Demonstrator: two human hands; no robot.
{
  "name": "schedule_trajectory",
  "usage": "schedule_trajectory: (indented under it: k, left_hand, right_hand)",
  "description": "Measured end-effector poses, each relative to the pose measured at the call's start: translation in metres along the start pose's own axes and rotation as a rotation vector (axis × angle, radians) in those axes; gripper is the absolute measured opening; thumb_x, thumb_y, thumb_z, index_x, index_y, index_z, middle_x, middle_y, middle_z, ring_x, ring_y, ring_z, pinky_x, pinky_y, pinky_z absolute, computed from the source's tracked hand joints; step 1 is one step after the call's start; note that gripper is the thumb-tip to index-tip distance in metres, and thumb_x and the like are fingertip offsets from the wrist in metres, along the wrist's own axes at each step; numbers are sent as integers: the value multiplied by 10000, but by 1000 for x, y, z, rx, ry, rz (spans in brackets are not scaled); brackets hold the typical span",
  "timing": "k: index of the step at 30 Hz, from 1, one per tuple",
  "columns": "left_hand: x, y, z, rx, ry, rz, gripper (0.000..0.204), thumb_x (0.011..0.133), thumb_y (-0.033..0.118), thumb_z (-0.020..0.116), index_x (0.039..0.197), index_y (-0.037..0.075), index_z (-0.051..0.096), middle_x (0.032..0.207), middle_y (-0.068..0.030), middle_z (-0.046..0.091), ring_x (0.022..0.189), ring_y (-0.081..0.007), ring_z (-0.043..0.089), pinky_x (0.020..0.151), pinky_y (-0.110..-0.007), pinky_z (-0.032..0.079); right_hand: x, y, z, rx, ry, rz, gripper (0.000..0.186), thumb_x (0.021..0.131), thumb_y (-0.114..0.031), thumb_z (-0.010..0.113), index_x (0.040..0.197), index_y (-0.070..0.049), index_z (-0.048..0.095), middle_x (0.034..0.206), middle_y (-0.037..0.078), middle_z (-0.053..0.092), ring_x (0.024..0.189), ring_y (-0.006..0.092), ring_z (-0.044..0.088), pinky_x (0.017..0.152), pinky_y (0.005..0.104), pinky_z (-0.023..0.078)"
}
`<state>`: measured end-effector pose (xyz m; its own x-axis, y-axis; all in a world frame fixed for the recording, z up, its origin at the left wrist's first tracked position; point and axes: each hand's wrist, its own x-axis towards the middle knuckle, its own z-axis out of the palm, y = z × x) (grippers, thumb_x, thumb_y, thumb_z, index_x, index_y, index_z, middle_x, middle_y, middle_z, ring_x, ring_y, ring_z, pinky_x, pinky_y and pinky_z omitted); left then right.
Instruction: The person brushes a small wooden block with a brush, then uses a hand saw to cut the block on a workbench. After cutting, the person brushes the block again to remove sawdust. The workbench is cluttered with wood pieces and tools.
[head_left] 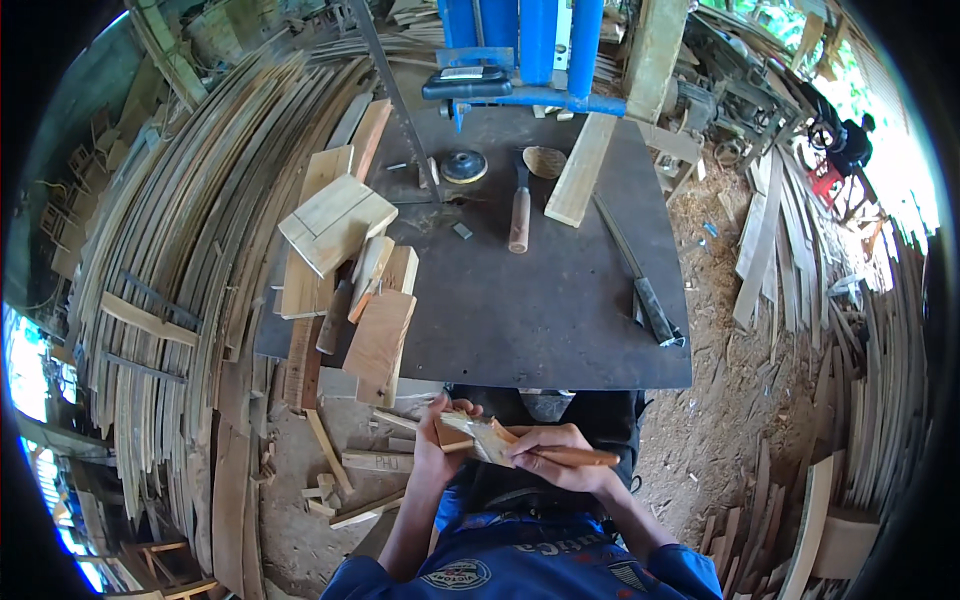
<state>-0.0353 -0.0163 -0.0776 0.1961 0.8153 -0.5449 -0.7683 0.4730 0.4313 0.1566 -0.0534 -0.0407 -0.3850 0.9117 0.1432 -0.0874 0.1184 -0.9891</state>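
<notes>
Just in front of my body, below the table's near edge, my left hand is closed around a pale piece of wood. My right hand grips a wooden-handled tool, its brown handle sticking out to the right past my fingers. The tool's working end meets the wood between my hands, but blur and my fingers hide its shape.
The dark tabletop carries a stack of wood blocks, a black round disc, a wooden-handled blade, a plank and a black-handled saw-like tool. Long boards lie left; offcuts litter the floor.
</notes>
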Motion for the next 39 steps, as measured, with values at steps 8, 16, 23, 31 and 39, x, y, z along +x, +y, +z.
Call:
schedule_trajectory:
  k: [8, 16, 23, 31, 39]
  left_hand:
    - [9, 4, -6, 657, -121, 183, 294, 922, 348, 433, 998, 73, 503, 814, -33, 507, 829, -144, 556, 756, -300, 484]
    - [48, 8, -5, 567, 149, 264, 322, 891, 365, 490, 781, 63, 487, 717, -96, 548, 811, -256, 591, 719, -384, 492]
    - [68, 24, 49, 47, -126, -47, 321, 856, 290, 538, 1045, 38, 476, 962, -133, 550, 890, -257, 563, 790, -412, 507]
    - [209, 70, 90, 416, 67, 417, 366, 790, 106, 600, 1096, 92, 401, 1076, -83, 481, 966, -204, 513, 852, -396, 449]
    - [244, 57, 150, 782, -179, 873, 231, 831, 132, 588, 1043, 79, 514, 994, -42, 561, 919, -104, 521, 774, -270, 416]
  right_hand:
    - [1, 8, 0, 98, 262, 41, 107, 844, -52, 586, 919, 19, 611, 885, 109, 629, 779, 135, 605, 683, 243, 480]
    - [-10, -16, -28, 284, 182, 82, 144, 810, -131, 633, 856, 1, 599, 848, 93, 614, 754, 140, 588, 671, 264, 476]
    - [28, 49, -82, 451, 958, 75, 310, 859, -129, 559, 1149, -55, 479, 985, 105, 583, 819, 177, 607, 708, 327, 512]
    - [10, 39, -97, -850, 341, 45, 413, 725, 40, 541, 1134, 1, 504, 1036, 184, 546, 958, 351, 546, 824, 372, 455]
    - [41, 72, -131, -884, 686, 14, 58, 777, -20, 543, 811, -42, 584, 733, 115, 560, 632, 288, 583, 532, 349, 458]
